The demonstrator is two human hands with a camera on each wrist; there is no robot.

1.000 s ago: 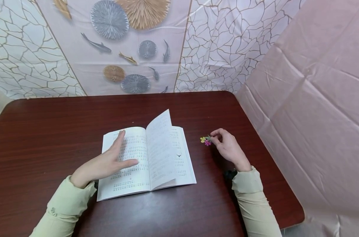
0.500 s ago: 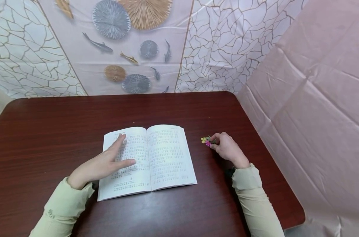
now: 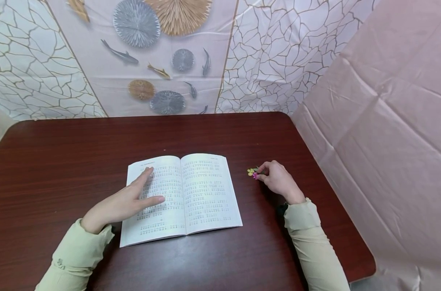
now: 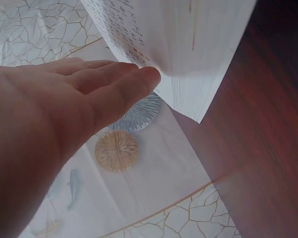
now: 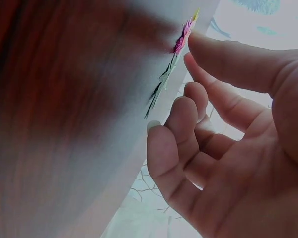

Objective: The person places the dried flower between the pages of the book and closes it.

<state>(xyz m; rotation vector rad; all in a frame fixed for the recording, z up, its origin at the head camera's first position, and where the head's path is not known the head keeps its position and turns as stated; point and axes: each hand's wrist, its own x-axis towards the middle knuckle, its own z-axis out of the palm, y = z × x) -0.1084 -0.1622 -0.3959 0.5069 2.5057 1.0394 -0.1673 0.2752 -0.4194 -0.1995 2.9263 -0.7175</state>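
Note:
A book (image 3: pixel 209 194) lies open on the dark red-brown table, both printed pages flat. My left hand (image 3: pixel 123 202) lies over its left page with fingers straight and thumb spread toward the spine. In the left wrist view, the fingers (image 4: pixel 124 91) reach over the page near the book's edge. To the right of the book, my right hand (image 3: pixel 278 180) pinches a small, thin flower sprig (image 3: pixel 251 173) between thumb and index finger, close over the table. The sprig has a yellow and a magenta bloom with green leaves; the right wrist view shows it edge-on.
The table (image 3: pixel 213 266) has rounded far corners. Behind it hangs a patterned cloth (image 3: pixel 202 93), and a plain pinkish cloth (image 3: pixel 387 141) drapes along the right side.
The page that stood half-raised has fallen flat onto the right side of the book. My right hand has shifted slightly, its fingers closer to the blooms. My left hand stays nearly in place.

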